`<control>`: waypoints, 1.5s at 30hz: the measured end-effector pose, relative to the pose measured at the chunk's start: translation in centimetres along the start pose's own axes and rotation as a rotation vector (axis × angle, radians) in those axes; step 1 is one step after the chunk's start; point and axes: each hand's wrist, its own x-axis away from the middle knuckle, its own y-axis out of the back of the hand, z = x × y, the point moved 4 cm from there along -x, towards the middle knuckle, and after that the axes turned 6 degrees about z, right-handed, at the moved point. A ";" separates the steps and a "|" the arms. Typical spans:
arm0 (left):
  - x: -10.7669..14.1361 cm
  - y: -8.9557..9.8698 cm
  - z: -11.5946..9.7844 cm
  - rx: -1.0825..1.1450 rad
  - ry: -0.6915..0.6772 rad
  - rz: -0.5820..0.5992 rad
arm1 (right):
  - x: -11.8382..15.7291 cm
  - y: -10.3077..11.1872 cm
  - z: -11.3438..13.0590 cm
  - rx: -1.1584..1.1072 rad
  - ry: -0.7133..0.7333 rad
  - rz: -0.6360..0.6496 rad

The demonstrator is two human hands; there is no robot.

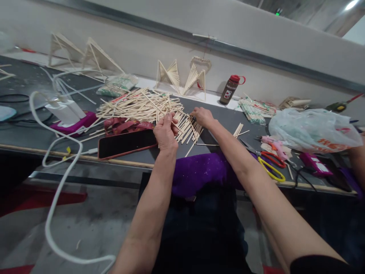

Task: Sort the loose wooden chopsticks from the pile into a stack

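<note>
A large loose pile of thin wooden sticks (134,106) lies on the grey table in front of me. At the pile's near edge, my left hand (166,132) is closed, thumb against fingers, with a thin wooden stick between them. My right hand (202,117) reaches over the pile's right side, its fingers pinched at the end of a stick; the fingertips are partly hidden. Below the hands, several sticks (189,131) fan out toward the table's front edge. A phone (125,144) lies just left of my left wrist, beside a red lanyard (128,126).
Stick-built frames (168,74) stand along the wall, near a dark bottle (229,90) with a red lid. On the right are scissors (270,169), a pink glue gun (278,147) and a plastic bag (310,129). A white cable (51,213) hangs over the front edge at left.
</note>
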 end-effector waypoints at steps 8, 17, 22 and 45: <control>-0.1 0.0 0.2 -0.030 0.014 -0.003 | -1.2 -0.4 -1.0 0.063 0.040 0.016; 0.1 -0.3 0.2 -0.054 0.034 0.030 | 0.4 0.4 -4.2 -0.364 0.021 -0.085; 0.1 -0.5 0.5 -0.083 0.041 0.071 | 1.5 1.9 -7.0 -0.981 -0.069 -0.344; 0.2 -1.1 0.8 -0.121 0.031 0.154 | 8.7 1.1 -11.0 -1.446 -0.370 -0.698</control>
